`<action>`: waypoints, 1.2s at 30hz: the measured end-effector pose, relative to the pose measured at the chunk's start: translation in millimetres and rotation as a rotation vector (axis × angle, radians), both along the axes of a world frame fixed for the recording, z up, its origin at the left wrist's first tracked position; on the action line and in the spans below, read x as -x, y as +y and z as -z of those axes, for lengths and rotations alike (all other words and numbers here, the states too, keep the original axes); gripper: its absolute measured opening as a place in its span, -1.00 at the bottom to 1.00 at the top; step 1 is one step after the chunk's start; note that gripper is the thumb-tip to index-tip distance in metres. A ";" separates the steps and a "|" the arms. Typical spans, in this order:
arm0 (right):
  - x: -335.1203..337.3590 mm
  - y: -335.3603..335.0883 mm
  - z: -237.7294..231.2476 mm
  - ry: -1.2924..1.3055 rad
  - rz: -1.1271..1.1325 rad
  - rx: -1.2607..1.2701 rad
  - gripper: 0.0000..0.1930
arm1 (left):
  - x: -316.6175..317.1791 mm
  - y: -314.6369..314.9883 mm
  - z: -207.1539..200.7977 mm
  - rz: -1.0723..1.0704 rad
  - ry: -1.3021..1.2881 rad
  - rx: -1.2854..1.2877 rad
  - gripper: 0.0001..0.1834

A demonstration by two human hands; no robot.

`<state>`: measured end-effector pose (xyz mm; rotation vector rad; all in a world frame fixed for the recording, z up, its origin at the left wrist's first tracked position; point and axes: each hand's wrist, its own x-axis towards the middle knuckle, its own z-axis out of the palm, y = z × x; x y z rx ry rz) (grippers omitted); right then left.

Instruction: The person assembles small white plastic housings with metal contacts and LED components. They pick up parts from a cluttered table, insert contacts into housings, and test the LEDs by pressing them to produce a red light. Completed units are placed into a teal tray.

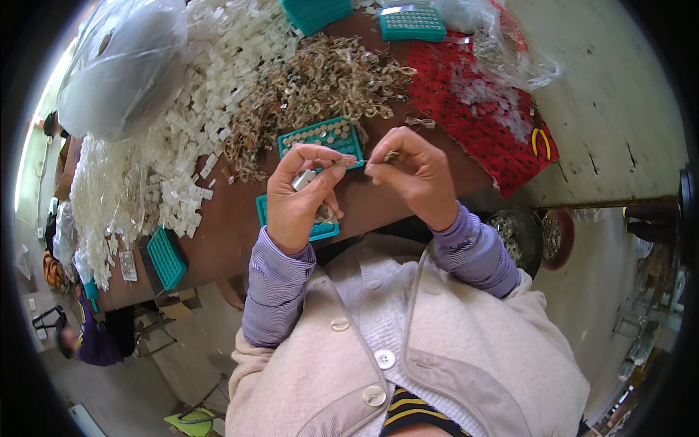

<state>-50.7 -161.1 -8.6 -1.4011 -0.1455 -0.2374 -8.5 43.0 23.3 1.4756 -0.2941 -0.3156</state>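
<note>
Above the table's near edge my left hand (295, 204) is closed. A small white and silvery block (303, 180) sticks out between its fingers, and a clear, shiny piece (325, 213) shows by its palm. Its thumb and forefinger pinch something too small to name. My right hand (415, 175) is close by, thumb and fingertips pinched together, with a small brownish bit (392, 156) within the curled fingers. Behind the left hand lies a teal tray (358, 138) with rows of round tan pieces. A second teal tray (325, 231) is partly hidden under that hand.
A heap of tangled tan loops (313, 80) and a pile of small white blocks (211, 80) cover the brown table (218, 251). Teal racks (167, 258) stand left and at the back. Right are a red cloth (466, 109) and yellow-handled tool (541, 143). Another person (95, 335) is far left.
</note>
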 end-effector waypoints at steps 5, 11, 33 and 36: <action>-0.5 3.4 -7.7 -0.051 -0.042 0.048 -0.82 | 4.3 20.5 3.5 -0.028 0.081 0.023 -0.77; -11.6 33.2 -24.7 -0.575 0.218 0.914 -0.86 | 14.2 34.7 5.8 -0.102 0.043 0.009 -0.73; -28.1 55.5 -23.9 -0.498 -0.089 0.713 -0.94 | -64.4 153.2 2.9 -0.386 -0.836 -1.237 -0.80; -28.5 75.4 -29.8 -0.319 -0.153 0.419 -0.96 | -31.5 104.9 -8.4 -0.337 -0.963 -1.069 -0.73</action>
